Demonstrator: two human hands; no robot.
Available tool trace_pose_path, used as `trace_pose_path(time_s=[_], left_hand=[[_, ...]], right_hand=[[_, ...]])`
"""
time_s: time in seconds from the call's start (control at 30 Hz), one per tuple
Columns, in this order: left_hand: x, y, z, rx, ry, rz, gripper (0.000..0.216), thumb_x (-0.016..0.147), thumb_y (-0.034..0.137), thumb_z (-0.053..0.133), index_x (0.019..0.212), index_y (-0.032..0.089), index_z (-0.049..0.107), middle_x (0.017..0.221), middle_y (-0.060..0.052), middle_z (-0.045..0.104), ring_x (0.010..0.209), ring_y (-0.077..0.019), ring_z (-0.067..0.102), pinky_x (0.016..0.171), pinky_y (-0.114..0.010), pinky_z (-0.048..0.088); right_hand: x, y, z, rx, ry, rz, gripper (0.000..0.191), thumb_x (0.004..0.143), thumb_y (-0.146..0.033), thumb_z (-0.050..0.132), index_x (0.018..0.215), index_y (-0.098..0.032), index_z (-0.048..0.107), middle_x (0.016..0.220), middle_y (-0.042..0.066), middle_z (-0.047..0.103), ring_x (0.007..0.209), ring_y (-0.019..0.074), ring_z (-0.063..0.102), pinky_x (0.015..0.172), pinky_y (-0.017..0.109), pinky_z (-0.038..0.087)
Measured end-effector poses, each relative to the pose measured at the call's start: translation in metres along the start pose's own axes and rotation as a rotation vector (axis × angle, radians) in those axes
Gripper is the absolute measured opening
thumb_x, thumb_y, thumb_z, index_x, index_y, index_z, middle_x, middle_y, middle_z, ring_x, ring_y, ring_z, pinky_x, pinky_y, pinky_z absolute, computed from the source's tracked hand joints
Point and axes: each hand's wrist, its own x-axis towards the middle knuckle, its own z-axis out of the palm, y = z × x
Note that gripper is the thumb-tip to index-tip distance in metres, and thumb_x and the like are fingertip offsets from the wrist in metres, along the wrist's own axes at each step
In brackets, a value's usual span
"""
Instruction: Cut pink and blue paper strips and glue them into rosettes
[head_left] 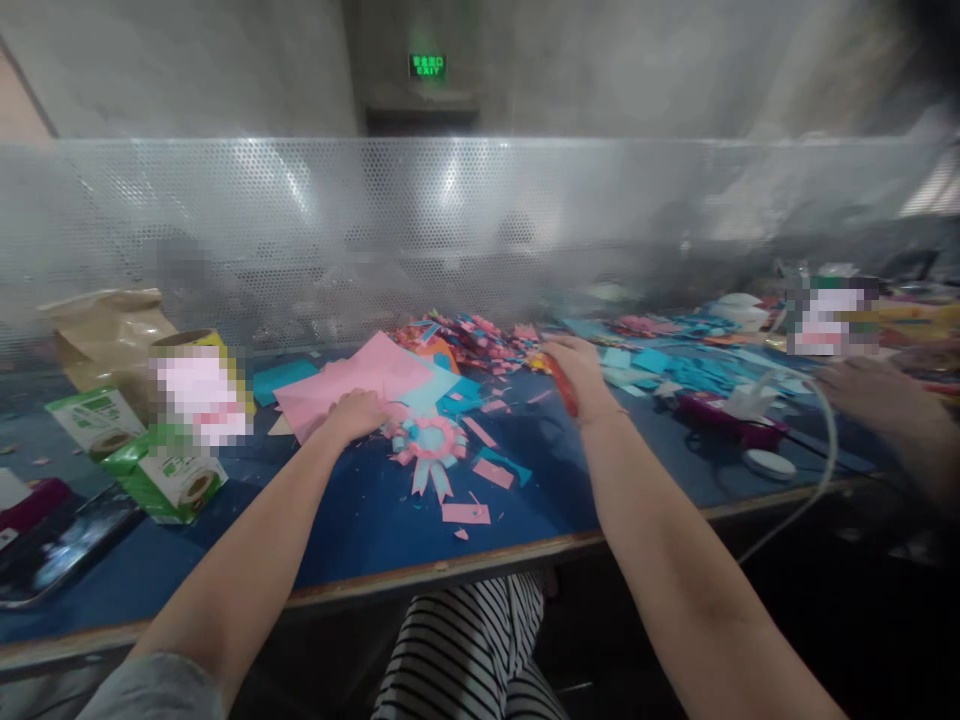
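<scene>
My left hand [358, 413] lies across the pink paper sheets [382, 368], its fingers stretched out and slightly blurred. Pale blue paper [429, 388] pokes out from under the pink. Just right of that hand, a pink and light-blue paper rosette [431, 440] with cut ribbon tails rests flat on the blue table. My right hand [576, 362] is farther right, closed around a long red-orange tool [562, 385]; its working end is hidden, so I cannot tell its exact kind. Pink paper strips [493, 473] are scattered between the hands.
A heap of paper scraps [480, 340] lies at the back against a perforated metal screen [300, 220]. Green-and-white boxes [169, 475], a phone [75, 550] and a brown paper bag [112, 335] sit left. Rightward are a purple power strip [731, 420], a cable and another person's hand [874, 390].
</scene>
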Motion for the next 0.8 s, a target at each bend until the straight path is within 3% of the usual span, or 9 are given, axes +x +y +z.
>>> trace_pose_path(time_s=[0.1, 0.2, 0.33, 0.4, 0.53, 0.6, 0.7, 0.8], left_hand=[[0.0, -0.009, 0.001, -0.034, -0.07, 0.046, 0.043, 0.07, 0.049, 0.043, 0.096, 0.02, 0.061, 0.108, -0.009, 0.059, 0.104, -0.0253, 0.051, 0.083, -0.029, 0.038], [-0.002, -0.014, 0.001, -0.079, -0.059, 0.029, 0.041, 0.072, 0.047, 0.042, 0.097, 0.021, 0.061, 0.109, -0.007, 0.06, 0.101, -0.0222, 0.053, 0.081, -0.026, 0.039], [-0.005, -0.018, -0.002, -0.133, -0.01, 0.048, 0.038, 0.078, 0.043, 0.036, 0.094, 0.021, 0.062, 0.103, -0.006, 0.063, 0.094, -0.0189, 0.056, 0.079, -0.024, 0.039], [-0.005, -0.02, -0.003, -0.152, 0.022, 0.054, 0.036, 0.079, 0.041, 0.035, 0.091, 0.02, 0.062, 0.1, -0.006, 0.064, 0.091, -0.0183, 0.057, 0.077, -0.024, 0.039], [-0.006, -0.022, -0.006, -0.144, 0.06, 0.023, 0.03, 0.079, 0.03, 0.035, 0.086, 0.018, 0.062, 0.097, -0.008, 0.064, 0.089, -0.0179, 0.057, 0.076, -0.024, 0.039], [-0.006, -0.022, -0.007, -0.101, 0.07, -0.003, 0.029, 0.08, 0.025, 0.033, 0.083, 0.017, 0.061, 0.094, -0.009, 0.064, 0.087, -0.018, 0.057, 0.075, -0.025, 0.039], [-0.006, -0.024, -0.009, -0.033, 0.087, -0.077, 0.032, 0.081, 0.019, 0.028, 0.085, 0.016, 0.059, 0.092, -0.01, 0.063, 0.086, -0.0188, 0.056, 0.076, -0.028, 0.039], [-0.004, -0.028, -0.011, -0.09, 0.129, -0.14, 0.035, 0.082, 0.015, 0.026, 0.102, 0.014, 0.054, 0.104, -0.012, 0.058, 0.098, -0.0206, 0.052, 0.083, -0.03, 0.036]], right_hand=[[-0.006, -0.001, 0.016, -0.298, -0.149, -0.162, 0.024, 0.065, -0.025, 0.052, 0.08, -0.012, 0.066, 0.081, 0.007, 0.066, 0.078, 0.0176, 0.059, 0.072, 0.026, 0.043], [-0.016, 0.0, 0.032, -0.537, -0.349, -0.283, 0.02, 0.066, -0.021, 0.052, 0.079, -0.015, 0.066, 0.082, 0.006, 0.066, 0.08, 0.018, 0.059, 0.072, 0.025, 0.042], [-0.025, 0.005, 0.045, -0.661, -0.589, -0.329, 0.015, 0.069, -0.026, 0.055, 0.076, -0.017, 0.065, 0.082, 0.005, 0.066, 0.083, 0.0177, 0.058, 0.071, 0.022, 0.041], [-0.025, 0.006, 0.047, -0.66, -0.689, -0.334, 0.023, 0.067, -0.034, 0.059, 0.081, -0.017, 0.064, 0.087, 0.006, 0.065, 0.085, 0.0183, 0.058, 0.071, 0.022, 0.041], [-0.026, 0.004, 0.041, -0.727, -0.666, -0.25, 0.062, 0.057, -0.053, 0.064, 0.105, -0.015, 0.055, 0.105, 0.013, 0.057, 0.096, 0.0239, 0.053, 0.077, 0.029, 0.041], [-0.027, -0.001, 0.034, -0.79, -0.625, -0.157, 0.072, 0.054, -0.059, 0.063, 0.108, -0.013, 0.053, 0.108, 0.016, 0.054, 0.099, 0.027, 0.05, 0.079, 0.033, 0.04], [-0.027, -0.007, 0.019, -0.794, -0.677, -0.061, 0.065, 0.056, -0.057, 0.063, 0.102, -0.012, 0.055, 0.104, 0.017, 0.055, 0.095, 0.0267, 0.052, 0.076, 0.033, 0.041], [-0.024, -0.008, 0.006, -0.762, -0.725, -0.02, 0.05, 0.055, -0.049, 0.066, 0.091, -0.015, 0.059, 0.096, 0.013, 0.058, 0.084, 0.0231, 0.055, 0.069, 0.03, 0.042]])
